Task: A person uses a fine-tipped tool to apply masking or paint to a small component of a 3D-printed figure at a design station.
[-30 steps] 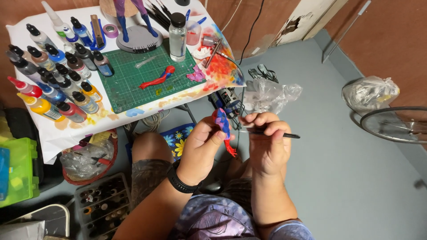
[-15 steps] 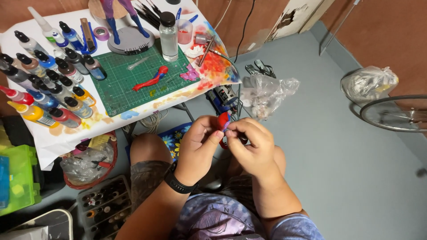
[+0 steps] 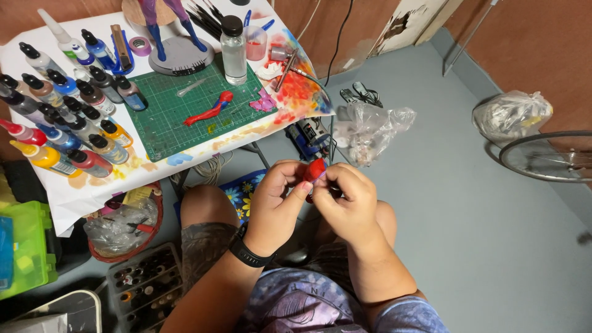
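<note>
A small red model part point(image 3: 316, 169) is pinched over the lap between closed left-hand fingers point(image 3: 290, 185) and right-hand fingers point(image 3: 338, 179). Red paint already covers it. A second red piece point(image 3: 213, 109) lies on the tabletop's green mat point(image 3: 166, 117).

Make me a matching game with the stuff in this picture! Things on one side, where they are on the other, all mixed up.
Things:
1. small red piece
2. clear glass bottle with a black cap
3. long red and blue part
4. crumpled clear plastic bag

Places:
A. lying flat on the green cutting mat
B. on the grey floor beside the table
C. held between the left hand and the right hand
D. standing upright at the mat's far edge

Pairs: 1-C, 2-D, 3-A, 4-B
</note>
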